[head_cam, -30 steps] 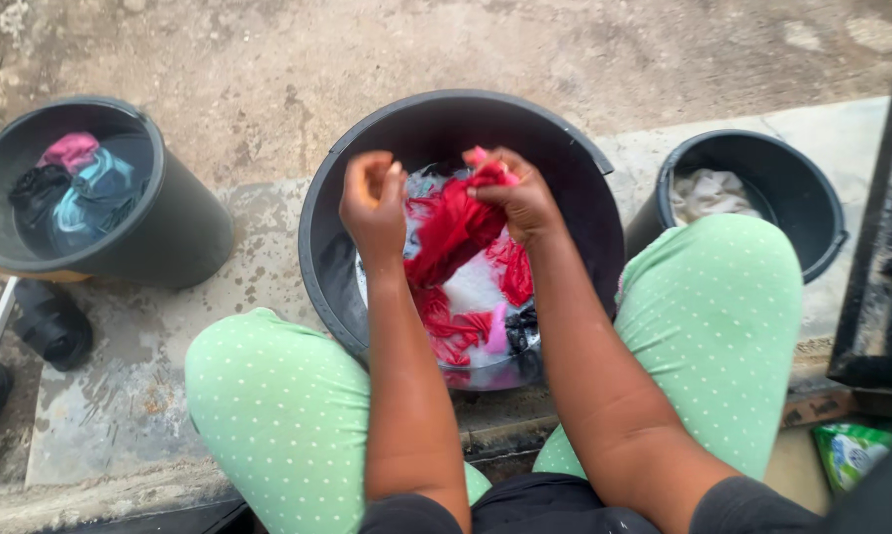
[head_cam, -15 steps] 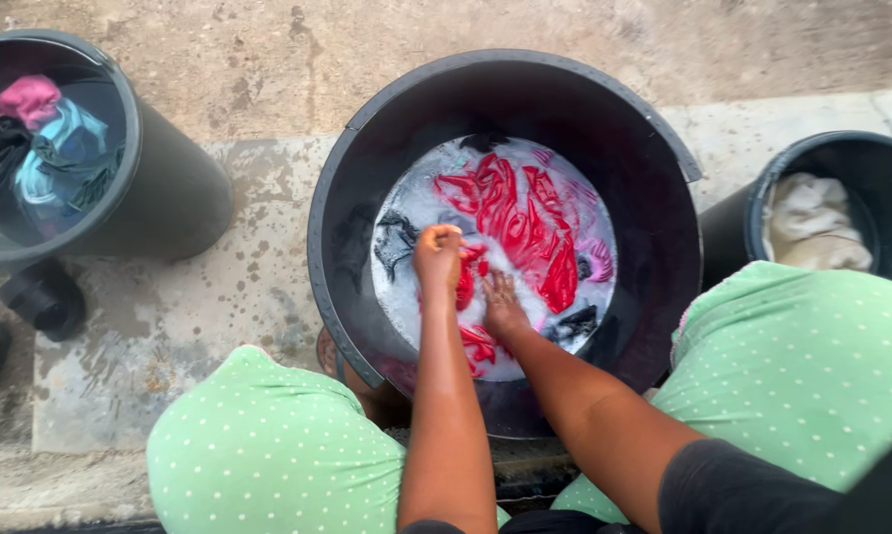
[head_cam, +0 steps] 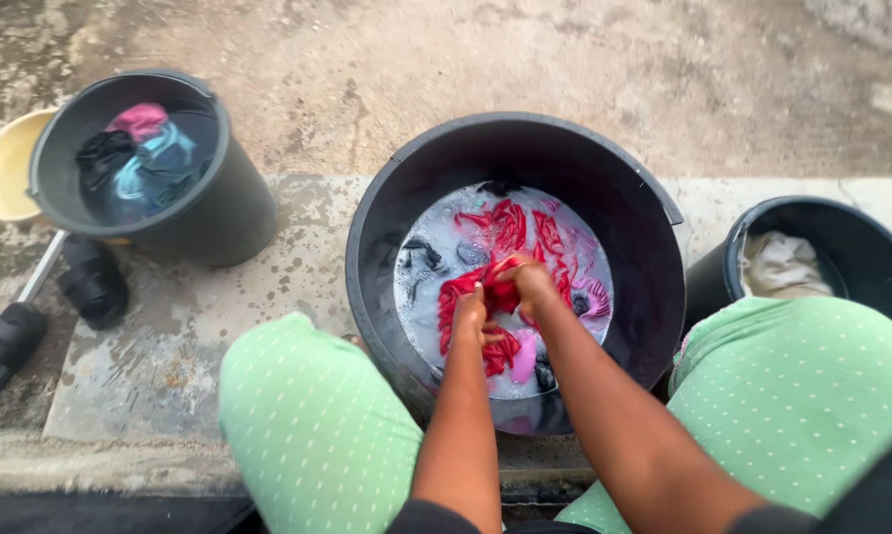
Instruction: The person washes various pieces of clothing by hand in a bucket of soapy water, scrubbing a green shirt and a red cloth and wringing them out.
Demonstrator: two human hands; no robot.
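The red cloth (head_cam: 500, 287) lies in soapy water inside the big black basin (head_cam: 664, 297), and both hands are closed on a bunched part of it, the left hand (head_cam: 469, 311) just beside the right hand (head_cam: 531, 284). To scrub well, I think the hands should keep the fold tight, rub one part against the other and stay low over the water. A bucket (head_cam: 228, 208) with clothes stands to the left, another bucket (head_cam: 861, 247) to the right.
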